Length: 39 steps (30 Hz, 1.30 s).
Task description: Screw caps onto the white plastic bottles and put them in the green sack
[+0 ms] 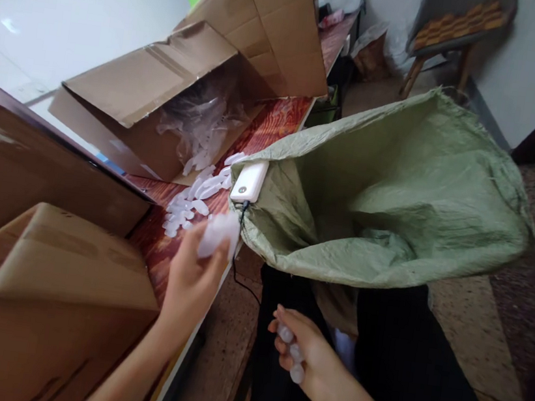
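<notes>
My left hand (194, 270) grips a whitish translucent plastic piece (219, 235), blurred by motion, at the table's edge. Over my lap, my right hand (308, 357) is closed round several small frosted plastic pieces with rounded ends (297, 352). Beyond my left hand, a pile of similar oblong plastic pieces (187, 210) lies on the red wood-patterned table (283, 114). A large green woven sack (427, 182) stands with its mouth wide apart in front of my knees. Against its near rim sits a white power bank (249, 181) with a black cable (238, 275).
On the table, a cardboard box (144, 89) lies on its side with a clear plastic bag (204, 120) spilling from it. Another carton (66, 266) stands at the near left. A taller cardboard sheet or box (271, 23) rises behind. A chair (460, 28) stands at the back right.
</notes>
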### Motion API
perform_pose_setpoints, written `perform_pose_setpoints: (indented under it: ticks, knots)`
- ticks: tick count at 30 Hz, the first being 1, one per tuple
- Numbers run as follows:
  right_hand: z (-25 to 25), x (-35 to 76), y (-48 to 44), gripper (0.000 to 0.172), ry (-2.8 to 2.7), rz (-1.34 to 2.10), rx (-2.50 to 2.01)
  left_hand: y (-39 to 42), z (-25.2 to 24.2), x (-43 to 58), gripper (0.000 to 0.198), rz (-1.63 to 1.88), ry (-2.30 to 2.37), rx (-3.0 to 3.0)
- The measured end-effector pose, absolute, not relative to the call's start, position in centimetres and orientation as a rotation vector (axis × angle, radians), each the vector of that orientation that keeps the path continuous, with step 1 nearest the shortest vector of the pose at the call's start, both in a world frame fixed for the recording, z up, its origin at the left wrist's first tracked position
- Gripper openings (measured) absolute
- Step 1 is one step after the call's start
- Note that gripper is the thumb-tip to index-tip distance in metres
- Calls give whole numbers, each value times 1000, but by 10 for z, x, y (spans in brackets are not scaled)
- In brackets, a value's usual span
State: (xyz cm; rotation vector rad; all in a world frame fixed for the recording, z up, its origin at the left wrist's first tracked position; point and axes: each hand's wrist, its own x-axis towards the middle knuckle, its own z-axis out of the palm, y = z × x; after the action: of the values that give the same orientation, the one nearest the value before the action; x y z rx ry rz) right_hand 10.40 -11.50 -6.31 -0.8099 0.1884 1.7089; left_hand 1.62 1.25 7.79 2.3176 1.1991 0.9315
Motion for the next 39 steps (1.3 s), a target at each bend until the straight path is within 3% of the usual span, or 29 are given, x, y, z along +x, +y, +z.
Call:
perform_pose_setpoints:
  ticks: [5,16,28,35,39]
  knots:
    - [-61,112,-126,61,28,1644,-869,-35,41,-10,34,395,1132,1870]
    - [-49,141,-159,31,-660,1330,-1146,-44,33,-22,35,-19,879,1488]
    - [-21,139,-176,15,-1338,819,-1510,-59,29,-16,35,126,968,1105]
    - [7,132,-166,20,-1828,305,-1369,-66,24,-15,35,163,1061,997]
    - [0,123,-168,14,-1837,98,-1359,-64,22,-17,29,119,1102,1061]
